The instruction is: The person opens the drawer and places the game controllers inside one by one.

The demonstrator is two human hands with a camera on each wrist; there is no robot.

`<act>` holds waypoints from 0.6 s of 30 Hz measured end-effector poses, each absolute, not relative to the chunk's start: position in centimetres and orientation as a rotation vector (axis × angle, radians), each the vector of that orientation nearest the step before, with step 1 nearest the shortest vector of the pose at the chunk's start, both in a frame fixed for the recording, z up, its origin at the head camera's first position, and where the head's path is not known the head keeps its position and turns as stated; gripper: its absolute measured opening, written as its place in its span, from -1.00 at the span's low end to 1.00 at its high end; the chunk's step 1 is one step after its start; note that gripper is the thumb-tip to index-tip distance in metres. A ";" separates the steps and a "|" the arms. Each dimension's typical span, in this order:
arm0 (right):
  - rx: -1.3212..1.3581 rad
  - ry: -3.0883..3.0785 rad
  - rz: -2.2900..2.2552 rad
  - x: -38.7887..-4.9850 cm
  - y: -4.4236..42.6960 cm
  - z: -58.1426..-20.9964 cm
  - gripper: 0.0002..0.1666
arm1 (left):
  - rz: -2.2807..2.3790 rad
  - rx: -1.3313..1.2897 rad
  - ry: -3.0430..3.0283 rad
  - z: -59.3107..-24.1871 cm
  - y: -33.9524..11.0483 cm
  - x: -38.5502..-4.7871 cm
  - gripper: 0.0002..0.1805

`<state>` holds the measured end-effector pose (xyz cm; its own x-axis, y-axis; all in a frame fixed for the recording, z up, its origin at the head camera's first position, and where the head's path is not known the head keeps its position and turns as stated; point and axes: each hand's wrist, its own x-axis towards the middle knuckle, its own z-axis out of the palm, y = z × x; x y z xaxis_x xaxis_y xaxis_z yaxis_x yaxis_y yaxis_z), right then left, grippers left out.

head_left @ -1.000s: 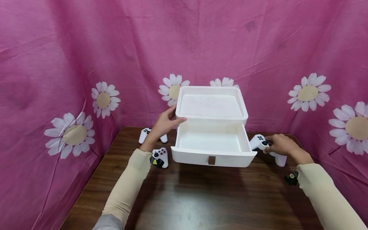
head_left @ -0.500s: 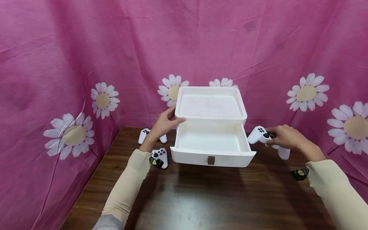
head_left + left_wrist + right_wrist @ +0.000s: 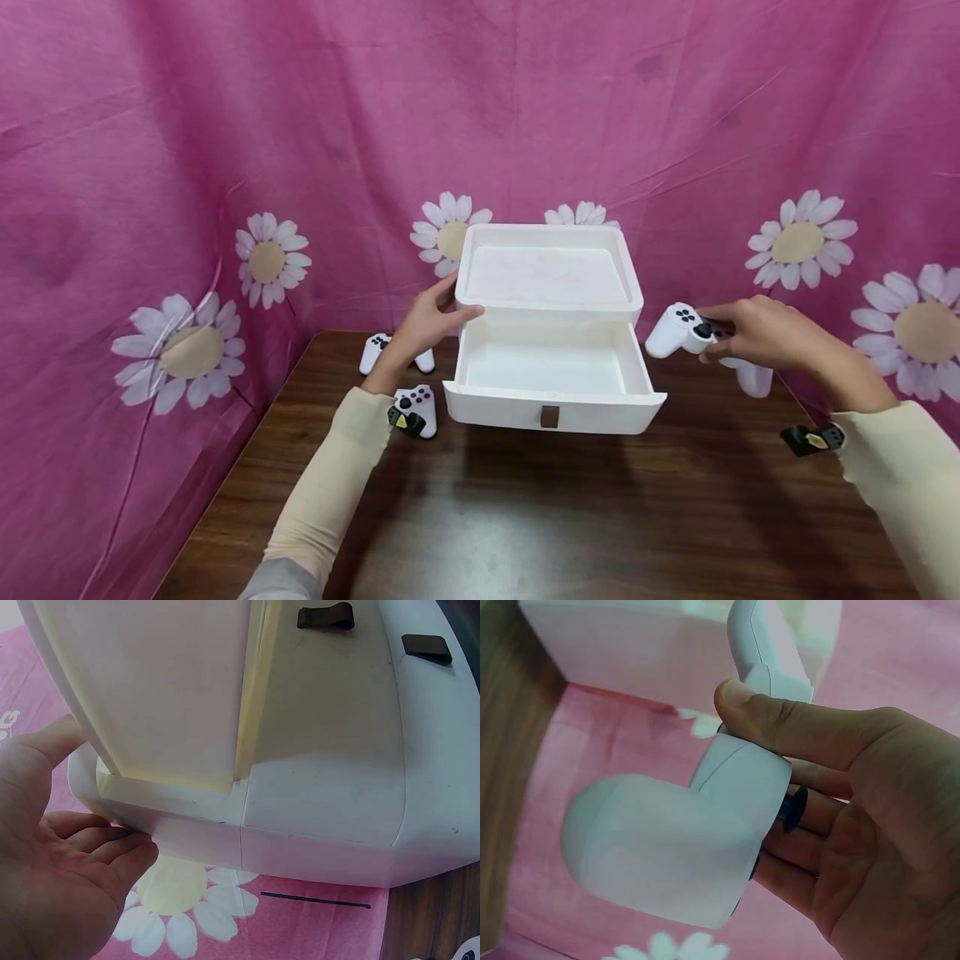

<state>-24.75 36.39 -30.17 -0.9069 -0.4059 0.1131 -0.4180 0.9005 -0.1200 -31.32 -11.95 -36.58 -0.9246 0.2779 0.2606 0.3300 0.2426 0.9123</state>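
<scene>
A white drawer unit stands on the table, its lower drawer pulled out with nothing in it. My left hand holds the unit's left side, thumb over the front edge below the top tray; in the left wrist view the fingers bend against the side wall. Right of the drawer, my right hand grips a white game controller by its middle, raised above the table. In the right wrist view the thumb lies across the controller's back, with the other fingers on the button side.
Left of the drawer unit, two more white game controllers lie on the brown wooden table, the farther one partly hidden by my left wrist. A pink curtain with white daisies hangs behind and at both sides.
My right hand has lifted the game controller off the table, moving up and slightly to the right. My left hand and the drawer unit have stayed in place.
</scene>
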 end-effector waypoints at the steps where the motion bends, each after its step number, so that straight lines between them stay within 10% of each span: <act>1: 0.658 -2.972 0.216 -24.6 36.3 -29.8 -0.22 | -1.806 -0.597 -2.442 -36.6 -12.0 -31.3 -0.04; 18: 0.777 -2.952 0.225 -21.7 31.7 -24.1 -0.32 | -1.829 -0.574 -2.456 -36.4 -11.9 -31.3 -0.03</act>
<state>-21.70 31.65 -24.12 -0.8680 -0.4831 0.1149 -0.4949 0.8604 -0.1211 -31.25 -11.94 -36.36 -0.9319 0.2748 0.2368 0.3055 0.2427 0.9207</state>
